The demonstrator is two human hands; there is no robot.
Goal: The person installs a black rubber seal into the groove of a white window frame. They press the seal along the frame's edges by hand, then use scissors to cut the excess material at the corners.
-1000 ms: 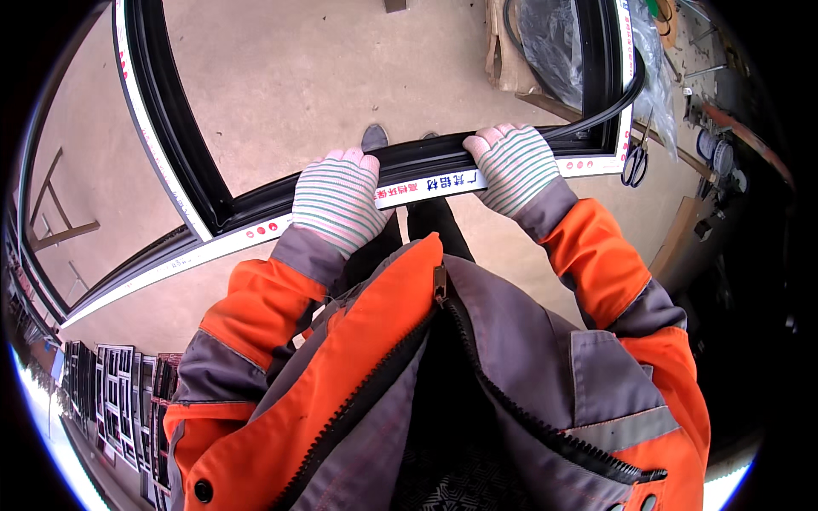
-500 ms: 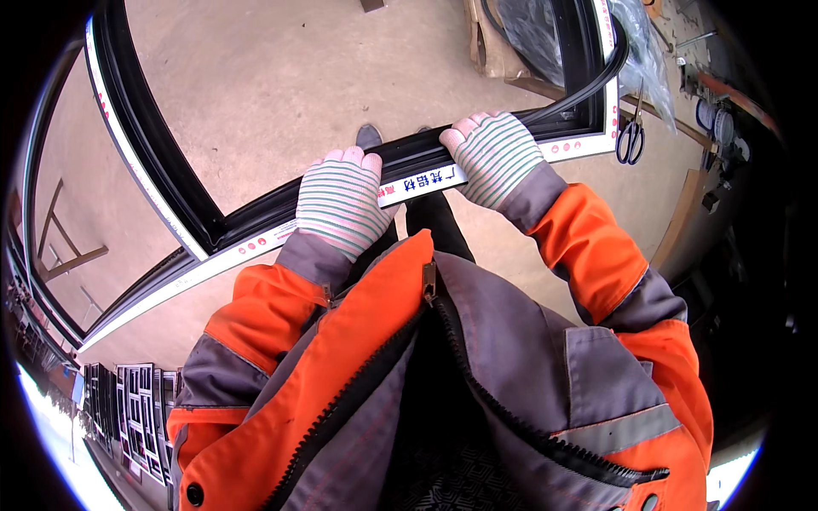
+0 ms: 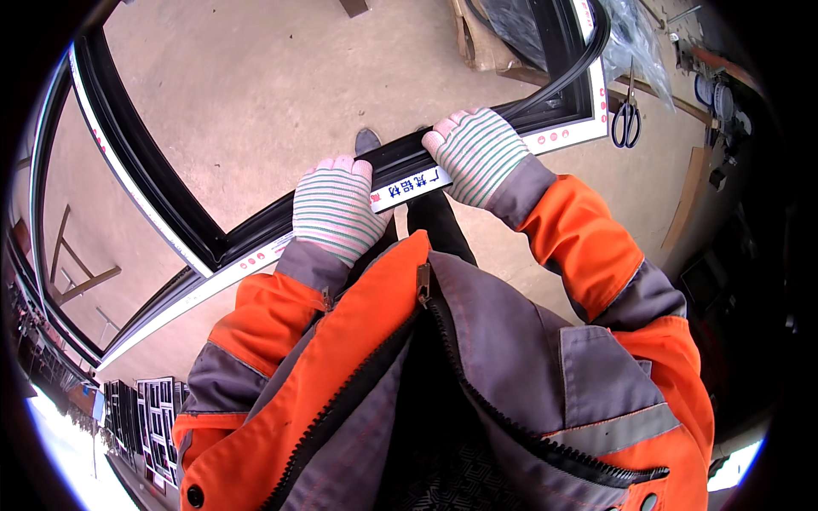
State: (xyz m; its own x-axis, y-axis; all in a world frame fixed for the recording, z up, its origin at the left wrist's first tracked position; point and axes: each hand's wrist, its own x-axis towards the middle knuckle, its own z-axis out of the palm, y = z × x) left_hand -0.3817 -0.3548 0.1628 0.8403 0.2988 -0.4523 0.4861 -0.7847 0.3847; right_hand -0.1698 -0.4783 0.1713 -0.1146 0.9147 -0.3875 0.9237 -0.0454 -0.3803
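A large window frame [image 3: 394, 167] with black inner channels and a white-filmed face lies across in front of me. My left hand [image 3: 339, 213], in a green-striped glove with pink fingertips, is closed over its near rail. On the same rail, a short way to the right, my right hand [image 3: 484, 160] is closed too, its fingertips curled over the black far edge. A black rubber strip [image 3: 586, 58] loops up at the right corner and runs along the rail to under the right hand's fingers. A printed white label shows between the hands. Both palms hide what is beneath them.
Scissors with dark handles [image 3: 626, 126] hang beside the frame's right corner, near clear plastic wrap [image 3: 639, 68] and cardboard [image 3: 482, 41]. A wooden board [image 3: 686, 198] stands further right. Several stacked frames [image 3: 158, 422] are at lower left. A shoe tip [image 3: 367, 140] shows beyond the rail.
The right hand and the frame's right corner appear slightly further left. The gap between my hands is a little narrower. Both hands keep their grip on the rail.
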